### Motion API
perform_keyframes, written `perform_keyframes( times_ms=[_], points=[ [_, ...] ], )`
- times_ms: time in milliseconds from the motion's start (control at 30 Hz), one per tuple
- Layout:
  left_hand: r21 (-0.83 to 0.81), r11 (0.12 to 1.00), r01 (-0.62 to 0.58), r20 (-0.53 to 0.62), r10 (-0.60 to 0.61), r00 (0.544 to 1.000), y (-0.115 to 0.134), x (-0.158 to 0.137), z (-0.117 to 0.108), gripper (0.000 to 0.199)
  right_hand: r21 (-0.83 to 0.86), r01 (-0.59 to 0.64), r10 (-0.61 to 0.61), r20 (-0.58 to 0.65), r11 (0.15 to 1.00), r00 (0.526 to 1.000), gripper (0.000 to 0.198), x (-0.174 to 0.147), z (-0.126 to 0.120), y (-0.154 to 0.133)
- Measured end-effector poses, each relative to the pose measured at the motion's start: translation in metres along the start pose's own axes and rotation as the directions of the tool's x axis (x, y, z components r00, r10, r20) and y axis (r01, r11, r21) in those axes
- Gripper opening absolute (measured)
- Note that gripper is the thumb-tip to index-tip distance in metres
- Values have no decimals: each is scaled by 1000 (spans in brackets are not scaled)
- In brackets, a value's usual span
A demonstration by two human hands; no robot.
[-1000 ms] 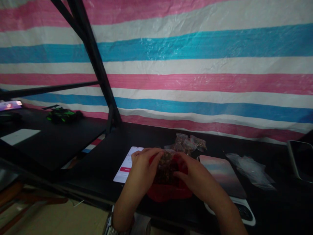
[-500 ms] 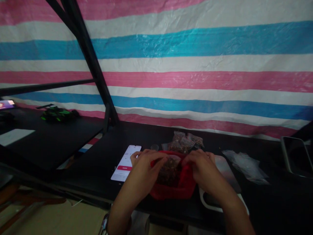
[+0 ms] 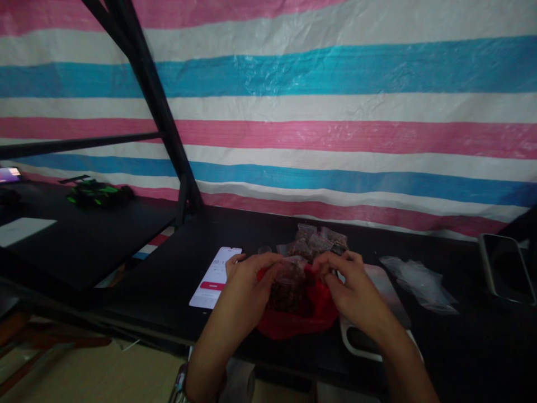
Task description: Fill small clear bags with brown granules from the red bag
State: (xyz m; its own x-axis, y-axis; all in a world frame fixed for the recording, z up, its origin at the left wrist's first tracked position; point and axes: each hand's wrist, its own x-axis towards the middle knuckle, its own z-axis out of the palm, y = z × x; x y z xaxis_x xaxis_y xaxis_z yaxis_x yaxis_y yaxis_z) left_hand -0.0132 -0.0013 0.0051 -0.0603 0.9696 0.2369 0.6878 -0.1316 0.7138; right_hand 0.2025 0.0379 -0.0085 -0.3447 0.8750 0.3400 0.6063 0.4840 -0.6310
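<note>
A red bag-like container (image 3: 289,329) holds loose dark brown bits (image 3: 287,296); its exact kind is hard to tell in the dim light. Over its opening, my left hand (image 3: 250,280) is closed on the edge of a small clear zip bag (image 3: 296,264) with brown contents. My right hand (image 3: 346,282) is at the container's right side, fingers bent into a pinch close to the zip bag. What those fingers hold, if anything, I cannot make out. Several filled zip bags (image 3: 316,242) lie in a heap just behind the container.
A white phone (image 3: 212,285) showing a timer lies left of my hands. Partly under my right forearm is a pale scale-like device (image 3: 386,291). Flat clear bags (image 3: 422,285) and another phone (image 3: 507,268) are at the right. A green toy car (image 3: 98,193) stands far left.
My right hand's fingers have lifted slightly and drawn into a pinch. The small zip bag sits a little higher above the container, whose near rim looks slacker.
</note>
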Motion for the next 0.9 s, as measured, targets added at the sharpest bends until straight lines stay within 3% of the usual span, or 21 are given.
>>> perform_keyframes(
  times_ms=[133, 233, 400, 600, 767, 900],
  points=[
    [-86, 995, -46, 68, 52, 996, 0, -1, 1, 28, -84, -5, 2, -38, 996, 999, 40, -1, -2, -7],
    [-105, 992, -64, 128, 77, 989, 1, -2, 4, 29, -133, -12, 18, 42, 991, 999, 40, -2, -5, -7],
    [-100, 993, -65, 130, 78, 988, -1, -1, 11, 30, -167, -15, 41, 156, 986, 987, 42, -6, -9, -5],
    [44, 996, -78, 150, 71, 986, -6, -1, 11, 32, -247, -96, 154, 229, 964, 961, 58, -12, -10, 4],
    [20, 995, -94, 155, 90, 984, -6, -1, 11, 29, -274, -129, 189, 207, 953, 960, 59, -14, -11, 2],
    [56, 991, -120, 179, 108, 978, -7, -1, 13, 31, -229, -85, 118, 135, 970, 984, 42, -15, -11, -3]
  ],
)
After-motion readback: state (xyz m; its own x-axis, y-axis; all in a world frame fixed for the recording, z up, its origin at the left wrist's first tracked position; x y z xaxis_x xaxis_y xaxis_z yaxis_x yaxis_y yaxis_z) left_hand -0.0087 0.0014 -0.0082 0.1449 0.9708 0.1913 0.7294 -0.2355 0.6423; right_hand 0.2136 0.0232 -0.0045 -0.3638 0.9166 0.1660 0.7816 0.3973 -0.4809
